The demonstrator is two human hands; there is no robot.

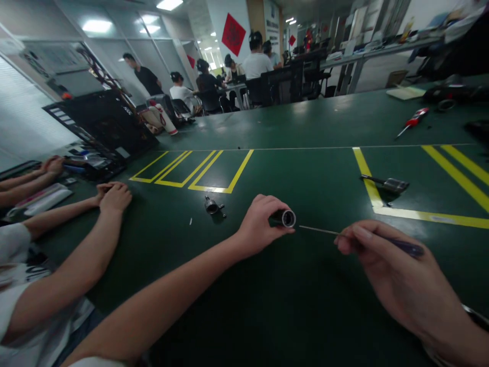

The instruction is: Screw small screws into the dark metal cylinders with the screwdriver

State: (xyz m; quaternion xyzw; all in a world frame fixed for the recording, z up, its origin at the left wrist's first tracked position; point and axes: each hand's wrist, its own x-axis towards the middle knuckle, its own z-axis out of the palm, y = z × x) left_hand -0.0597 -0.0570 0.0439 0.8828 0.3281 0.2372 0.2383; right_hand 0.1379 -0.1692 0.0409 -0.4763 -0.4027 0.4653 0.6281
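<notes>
My left hand (263,219) is wrapped round a short metal cylinder (289,219), whose open round end faces me and to the right. Between the thumb and fingers of my right hand (393,270) is a thin screwdriver with a dark handle (407,247). Its slim shaft (319,230) points left, and the tip stops just short of the cylinder, apart from it. Left of my left hand, a small metal part (211,205) stands on the table with tiny pieces beside it. A metal part with a dark rod (393,184) lies beyond my right hand.
The green table (298,127) carries yellow tape outlines (210,189). A red-handled screwdriver (414,120) lies at the far right. Close on the left, another person's clasped hands (114,196) rest on the table. A black frame (103,127) stands behind them, and people sit in the background.
</notes>
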